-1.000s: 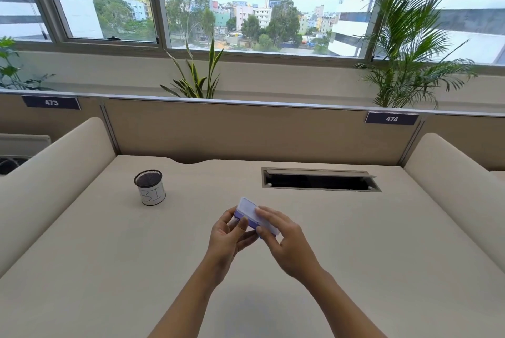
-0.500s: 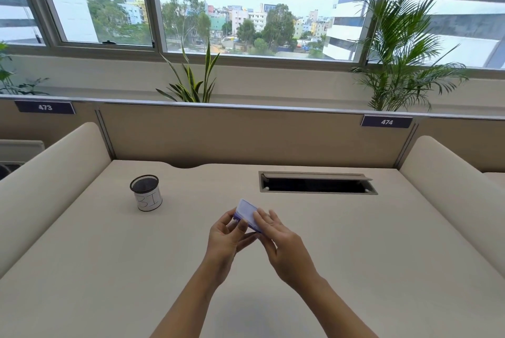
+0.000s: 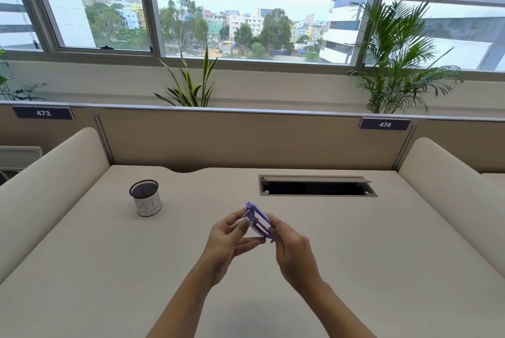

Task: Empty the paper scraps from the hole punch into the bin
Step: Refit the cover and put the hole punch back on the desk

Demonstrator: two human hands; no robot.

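A small purple hole punch (image 3: pixel 258 221) is held above the middle of the desk, tilted on its side so its metal mechanism faces me. My left hand (image 3: pixel 228 239) grips its near left edge with thumb and fingers. My right hand (image 3: pixel 293 251) grips its right end. The bin (image 3: pixel 145 201), a small black mesh cup with a white paper label, stands upright on the desk to the far left of my hands, well apart from the punch. Scraps inside the punch cannot be seen.
The beige desk (image 3: pixel 369 269) is walled by padded side dividers and a back partition (image 3: pixel 246 140). A cable slot (image 3: pixel 314 187) with its flap lifted lies at the far right of the desk. Plants stand behind the partition under the windows.
The punch has been turned over in my hands, so its mechanism side now faces me instead of its flat pale base. Both hands stay at the desk's middle.
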